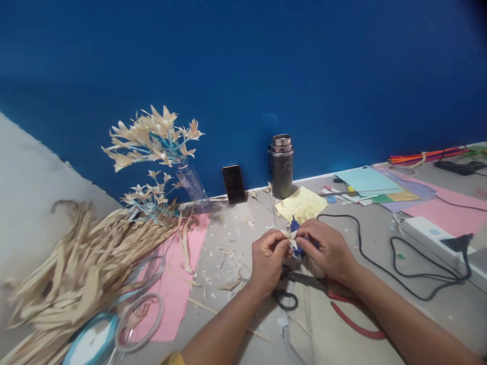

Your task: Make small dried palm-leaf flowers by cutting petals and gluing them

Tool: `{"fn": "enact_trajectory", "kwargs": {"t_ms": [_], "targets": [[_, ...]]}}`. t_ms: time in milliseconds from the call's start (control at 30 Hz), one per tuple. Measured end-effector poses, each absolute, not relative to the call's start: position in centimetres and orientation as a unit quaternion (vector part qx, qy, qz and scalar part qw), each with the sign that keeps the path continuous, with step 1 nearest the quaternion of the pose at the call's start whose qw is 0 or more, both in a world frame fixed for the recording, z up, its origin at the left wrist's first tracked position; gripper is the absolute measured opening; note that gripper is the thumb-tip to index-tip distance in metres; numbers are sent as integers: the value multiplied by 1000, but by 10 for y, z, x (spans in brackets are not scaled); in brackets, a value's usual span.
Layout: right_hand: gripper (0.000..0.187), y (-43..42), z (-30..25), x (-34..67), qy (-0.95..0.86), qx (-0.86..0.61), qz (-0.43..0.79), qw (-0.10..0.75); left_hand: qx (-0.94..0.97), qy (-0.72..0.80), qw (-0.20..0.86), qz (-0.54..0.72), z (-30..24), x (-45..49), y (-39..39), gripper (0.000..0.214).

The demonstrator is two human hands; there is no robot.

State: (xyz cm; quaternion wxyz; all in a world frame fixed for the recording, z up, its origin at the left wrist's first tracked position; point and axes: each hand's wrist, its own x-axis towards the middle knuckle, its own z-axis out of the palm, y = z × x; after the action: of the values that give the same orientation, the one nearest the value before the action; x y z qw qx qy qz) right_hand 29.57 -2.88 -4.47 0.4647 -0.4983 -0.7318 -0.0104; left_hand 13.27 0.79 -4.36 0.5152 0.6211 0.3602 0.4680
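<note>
My left hand and my right hand meet over the grey table, both with fingers pinched on a small cream leaf-like petal piece. A blue glue gun lies just under and behind the fingers, mostly hidden. Black-handled scissors and red-handled pliers lie right below my hands.
A heap of dried husk strips and ribbon spools sit at left on pink paper. A vase of husk flowers, a phone and a steel flask stand by the blue wall. Coloured paper sheets, a power strip and black cables lie at right.
</note>
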Motion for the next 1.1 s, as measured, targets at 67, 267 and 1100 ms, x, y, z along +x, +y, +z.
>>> {"fn": "enact_trajectory", "kwargs": {"t_ms": [67,267,1100], "targets": [[13,-28,-45,296,-733,-497,-12,464,632,357,508,464,-43,132,8,19],[13,-28,-44,298,-735,-495,-9,463,596,343,556,467,-46,133,9,9],[15,-29,-38,294,-677,-561,90,468,324,307,827,342,-54,135,14,32]]}}
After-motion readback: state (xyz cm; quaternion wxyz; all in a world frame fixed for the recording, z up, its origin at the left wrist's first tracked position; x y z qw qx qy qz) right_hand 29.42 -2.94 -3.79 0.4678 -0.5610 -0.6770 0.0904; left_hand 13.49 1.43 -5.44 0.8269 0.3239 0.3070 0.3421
